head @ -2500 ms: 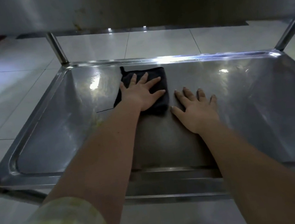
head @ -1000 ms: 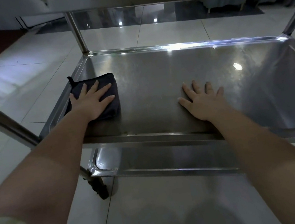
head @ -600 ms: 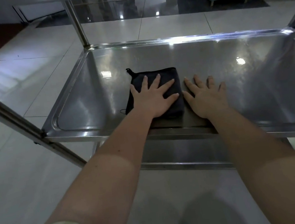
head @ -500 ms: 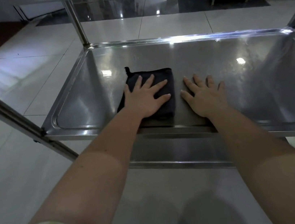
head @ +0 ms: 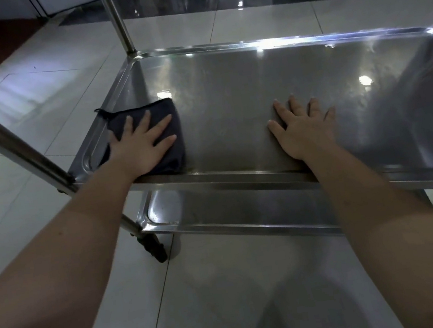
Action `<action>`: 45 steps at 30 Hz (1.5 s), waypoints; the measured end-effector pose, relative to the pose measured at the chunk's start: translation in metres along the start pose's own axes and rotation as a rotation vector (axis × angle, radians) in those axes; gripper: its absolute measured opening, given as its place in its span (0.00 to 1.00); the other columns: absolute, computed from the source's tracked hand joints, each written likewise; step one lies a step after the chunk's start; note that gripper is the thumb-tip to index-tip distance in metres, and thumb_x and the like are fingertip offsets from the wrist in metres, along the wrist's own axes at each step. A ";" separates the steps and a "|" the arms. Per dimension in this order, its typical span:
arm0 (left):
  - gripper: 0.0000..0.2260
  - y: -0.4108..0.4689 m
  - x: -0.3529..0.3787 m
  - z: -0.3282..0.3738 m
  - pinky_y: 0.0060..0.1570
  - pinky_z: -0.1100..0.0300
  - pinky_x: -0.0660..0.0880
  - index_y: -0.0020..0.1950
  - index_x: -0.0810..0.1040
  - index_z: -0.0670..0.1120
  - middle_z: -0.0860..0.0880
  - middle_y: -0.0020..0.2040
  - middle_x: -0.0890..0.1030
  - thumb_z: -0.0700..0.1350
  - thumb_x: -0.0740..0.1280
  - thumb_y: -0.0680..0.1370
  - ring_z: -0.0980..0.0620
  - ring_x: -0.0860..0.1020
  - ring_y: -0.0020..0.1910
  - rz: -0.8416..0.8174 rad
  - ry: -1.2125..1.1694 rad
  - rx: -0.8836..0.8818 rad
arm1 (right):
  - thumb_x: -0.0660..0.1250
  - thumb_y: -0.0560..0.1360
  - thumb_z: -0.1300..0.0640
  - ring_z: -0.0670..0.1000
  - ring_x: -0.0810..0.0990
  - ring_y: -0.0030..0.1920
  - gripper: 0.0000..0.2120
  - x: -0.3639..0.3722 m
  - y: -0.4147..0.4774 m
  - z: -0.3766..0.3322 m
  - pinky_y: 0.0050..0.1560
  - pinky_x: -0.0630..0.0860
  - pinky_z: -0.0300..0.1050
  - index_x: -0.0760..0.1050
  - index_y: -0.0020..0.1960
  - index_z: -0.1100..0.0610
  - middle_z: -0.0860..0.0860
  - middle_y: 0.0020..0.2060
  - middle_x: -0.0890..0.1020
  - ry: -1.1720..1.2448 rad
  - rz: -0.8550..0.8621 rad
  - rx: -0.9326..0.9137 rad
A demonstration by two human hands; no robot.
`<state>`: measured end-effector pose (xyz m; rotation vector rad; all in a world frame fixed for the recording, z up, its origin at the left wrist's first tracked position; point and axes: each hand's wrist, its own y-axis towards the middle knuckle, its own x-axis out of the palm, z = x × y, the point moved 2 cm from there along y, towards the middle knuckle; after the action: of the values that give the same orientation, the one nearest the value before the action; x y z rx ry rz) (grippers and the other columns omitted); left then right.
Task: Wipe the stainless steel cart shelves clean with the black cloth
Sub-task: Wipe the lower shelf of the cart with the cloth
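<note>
Since half a second ago, your left hand (head: 142, 147) has slid the black cloth (head: 147, 137) from mid-shelf out to the near-left corner; your right hand (head: 302, 131) has stayed put.

The tiled floor (head: 29, 106) is filling the surround, pale and glossy. The cart's middle shelf (head: 269, 95), a shallow steel tray with a raised rim, is holding nothing but the cloth and your two hands. The lower shelf (head: 216, 211) is showing beneath its front edge; the strip in view is bare steel. An upright post (head: 117, 19) is rising at the far-left corner, another post (head: 9, 145) is crossing at near left, and a black caster (head: 153, 249) is sitting on the floor.

Your left hand is pressing flat on the folded cloth, fingers spread, not gripping. Your right hand is lying open, palm down on bare steel, well apart from the cloth.
</note>
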<state>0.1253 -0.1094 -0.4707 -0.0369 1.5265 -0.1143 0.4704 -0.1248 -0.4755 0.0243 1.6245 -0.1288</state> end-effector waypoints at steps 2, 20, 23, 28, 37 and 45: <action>0.26 -0.002 0.003 0.049 0.70 0.31 0.44 0.73 0.43 0.73 0.55 0.80 0.45 0.71 0.45 0.76 0.41 0.45 0.78 0.027 0.013 0.079 | 0.41 0.79 0.34 0.61 0.43 0.78 0.29 0.000 -0.001 0.000 0.73 0.41 0.69 0.44 0.79 0.40 0.47 0.80 0.46 0.003 0.002 0.003; 0.27 -0.018 0.010 0.160 0.69 0.30 0.41 0.74 0.43 0.73 0.55 0.80 0.44 0.73 0.41 0.74 0.41 0.42 0.78 0.016 -0.026 0.182 | 0.42 0.78 0.31 0.61 0.44 0.78 0.31 -0.007 -0.049 0.129 0.74 0.41 0.66 0.44 0.78 0.40 0.45 0.79 0.45 0.011 -0.071 0.071; 0.27 -0.023 0.013 0.201 0.68 0.27 0.41 0.74 0.43 0.72 0.54 0.80 0.43 0.73 0.41 0.75 0.37 0.41 0.77 0.002 -0.026 0.222 | 0.42 0.78 0.32 0.61 0.42 0.78 0.31 -0.006 -0.048 0.124 0.73 0.40 0.67 0.45 0.78 0.40 0.45 0.79 0.45 0.021 -0.068 0.079; 0.28 -0.033 0.014 0.313 0.64 0.25 0.36 0.76 0.44 0.69 0.51 0.80 0.42 0.71 0.42 0.76 0.35 0.38 0.76 -0.039 -0.011 0.339 | 0.42 0.82 0.40 0.60 0.42 0.78 0.26 -0.008 -0.051 0.127 0.74 0.41 0.67 0.44 0.79 0.41 0.45 0.79 0.45 0.030 -0.044 0.067; 0.29 -0.024 0.012 0.228 0.71 0.33 0.43 0.74 0.47 0.73 0.56 0.80 0.47 0.75 0.46 0.73 0.43 0.45 0.79 0.021 -0.016 0.307 | 0.42 0.82 0.40 0.59 0.45 0.78 0.25 -0.007 -0.053 0.136 0.75 0.41 0.65 0.47 0.78 0.39 0.44 0.79 0.47 0.092 -0.029 0.053; 0.31 -0.020 -0.001 0.025 0.70 0.31 0.47 0.75 0.49 0.71 0.57 0.80 0.46 0.74 0.45 0.72 0.42 0.45 0.78 -0.067 -0.009 -0.051 | 0.42 0.82 0.40 0.59 0.44 0.78 0.25 -0.010 -0.056 0.126 0.75 0.40 0.64 0.46 0.79 0.39 0.44 0.79 0.47 0.093 -0.022 0.076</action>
<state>0.1490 -0.1306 -0.4663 -0.1296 1.5198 -0.1283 0.5905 -0.1918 -0.4683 0.0719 1.7123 -0.2089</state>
